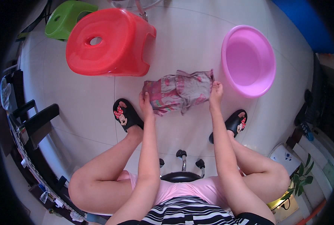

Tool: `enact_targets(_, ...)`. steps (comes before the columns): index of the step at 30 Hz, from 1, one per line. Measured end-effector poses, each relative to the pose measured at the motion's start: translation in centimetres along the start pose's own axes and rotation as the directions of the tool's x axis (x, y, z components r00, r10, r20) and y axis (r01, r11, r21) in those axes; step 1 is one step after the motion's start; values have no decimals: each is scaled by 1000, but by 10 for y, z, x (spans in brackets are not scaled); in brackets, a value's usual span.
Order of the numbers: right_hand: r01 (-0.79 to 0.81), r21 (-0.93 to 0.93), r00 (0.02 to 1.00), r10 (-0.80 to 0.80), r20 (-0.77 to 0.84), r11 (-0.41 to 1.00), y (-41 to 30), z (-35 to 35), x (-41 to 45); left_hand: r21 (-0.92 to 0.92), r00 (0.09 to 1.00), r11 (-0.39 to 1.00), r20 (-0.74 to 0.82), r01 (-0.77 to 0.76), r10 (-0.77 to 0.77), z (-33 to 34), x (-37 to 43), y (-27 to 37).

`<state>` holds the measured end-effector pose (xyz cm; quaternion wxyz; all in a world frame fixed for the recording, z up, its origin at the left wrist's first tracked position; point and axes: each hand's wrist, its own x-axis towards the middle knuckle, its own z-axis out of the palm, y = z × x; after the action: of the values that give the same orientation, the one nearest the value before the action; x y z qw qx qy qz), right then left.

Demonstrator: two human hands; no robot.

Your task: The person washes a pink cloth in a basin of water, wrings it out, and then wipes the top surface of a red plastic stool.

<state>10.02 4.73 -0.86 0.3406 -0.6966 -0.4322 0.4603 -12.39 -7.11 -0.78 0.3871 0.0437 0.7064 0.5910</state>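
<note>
A crumpled grey and pink patterned cloth (181, 91), possibly a garment, stretches between my two hands above the tiled floor. Its left end, the pinker part, is gripped by my left hand (146, 105). At the grey right end, my right hand (216, 94) pinches the edge. The middle sags into folds, and a loose flap lies across it. I cannot tell whether the cloth touches the floor. My right hand is close to a pink plastic basin (249, 57), which stands apart from the cloth.
A red plastic stool (110, 53) stands ahead to the left, with a green stool (65, 18) behind it. My feet wear black slippers (127, 118) on either side of the cloth. A wheeled stool (181, 176) is beneath me. A leafy plant (300, 178) is at the right.
</note>
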Motion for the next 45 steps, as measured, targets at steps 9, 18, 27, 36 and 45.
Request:
enact_targets(9,86,7,985,-84,-151,996,33,-37,44,197,988,970,-16,-145,151,-30,31,9)
enact_targets(18,-157,-166,971,121,-209,974,56,-57,-8,167,982,984,-187,67,-35,-37,-20,-32)
enact_targets(27,-121,224,993,118,27,967,30,-40,-32,341,963,939,-230,-55,140,-48,-42,-40)
enact_targets(36,-139,-453,957,3,-289,881,55,-83,-66,618,932,785,-312,54,182,-60,-76,-41)
enact_targets(45,-157,-753,952,-104,-287,639,32,-77,-26,914,945,403,-167,41,282,-39,-69,-15)
